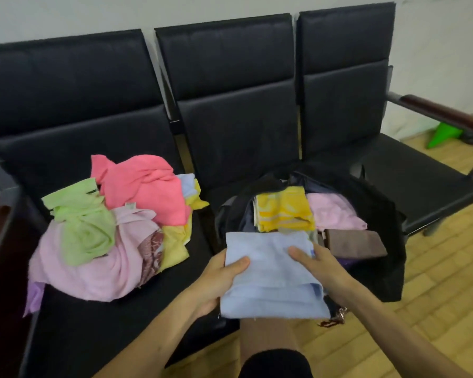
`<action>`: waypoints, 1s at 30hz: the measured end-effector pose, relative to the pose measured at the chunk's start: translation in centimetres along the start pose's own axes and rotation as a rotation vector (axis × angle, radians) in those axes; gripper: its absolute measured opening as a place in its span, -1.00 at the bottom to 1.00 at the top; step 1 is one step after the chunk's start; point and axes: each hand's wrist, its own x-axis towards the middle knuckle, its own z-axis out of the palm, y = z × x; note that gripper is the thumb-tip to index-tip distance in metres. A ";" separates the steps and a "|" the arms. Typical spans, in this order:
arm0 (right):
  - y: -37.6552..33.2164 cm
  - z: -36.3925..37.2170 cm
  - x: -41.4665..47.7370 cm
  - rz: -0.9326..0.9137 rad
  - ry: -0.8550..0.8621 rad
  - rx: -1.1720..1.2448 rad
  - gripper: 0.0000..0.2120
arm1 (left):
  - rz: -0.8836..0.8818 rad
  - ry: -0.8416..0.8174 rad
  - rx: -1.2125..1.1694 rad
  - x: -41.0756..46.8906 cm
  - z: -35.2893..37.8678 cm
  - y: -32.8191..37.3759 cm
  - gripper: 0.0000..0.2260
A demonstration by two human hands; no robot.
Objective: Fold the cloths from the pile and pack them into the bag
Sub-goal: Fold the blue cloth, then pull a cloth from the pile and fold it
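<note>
I hold the folded light-blue cloth (271, 271), a soft, napped rectangle, with my left hand (219, 279) and right hand (316, 264) gripping its two sides, thumbs on top, just over the near rim of the open black bag (377, 214). Inside lie flat folded yellow (284, 212), pale pink (336, 212) and brown (355, 244) cloths. The crumpled pile (112, 227) of pink, green and coral towelling sits on the smooth black bench seat (93, 328) to the left.

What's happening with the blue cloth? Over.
Both hands grip folded blue cloth at the bag. Pile waits. Nothing blocking.
</note>
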 end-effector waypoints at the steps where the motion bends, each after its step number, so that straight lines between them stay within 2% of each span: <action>1: 0.1 -0.9 1.1 0.001 0.018 0.012 -0.76 | -0.005 0.001 0.017 1.6 0.5 0.0 -0.76; 6: -0.6 -4.6 8.6 -0.049 0.108 -0.038 -0.81 | -0.033 -0.012 0.053 11.1 1.7 1.4 -0.75; 12: -1.2 -6.5 17.5 -0.016 0.225 -0.139 -0.88 | -0.081 0.036 0.083 20.4 2.0 2.9 -0.73; 16: -0.2 -7.3 22.1 0.001 0.267 -0.193 -0.79 | -0.030 0.067 0.182 24.6 2.2 2.6 -0.75; 21: 0.5 -7.8 26.1 -0.038 0.321 -0.318 -0.77 | -0.002 0.087 0.267 28.7 2.1 1.0 -0.56; 24: 1.8 -8.2 27.7 -0.032 0.342 -0.357 -0.68 | -0.038 0.081 0.334 30.1 1.9 -0.2 -0.41; 30: 2.8 -8.6 28.0 0.030 0.401 -0.422 -0.61 | -0.080 0.111 0.333 30.9 1.7 -1.0 -0.37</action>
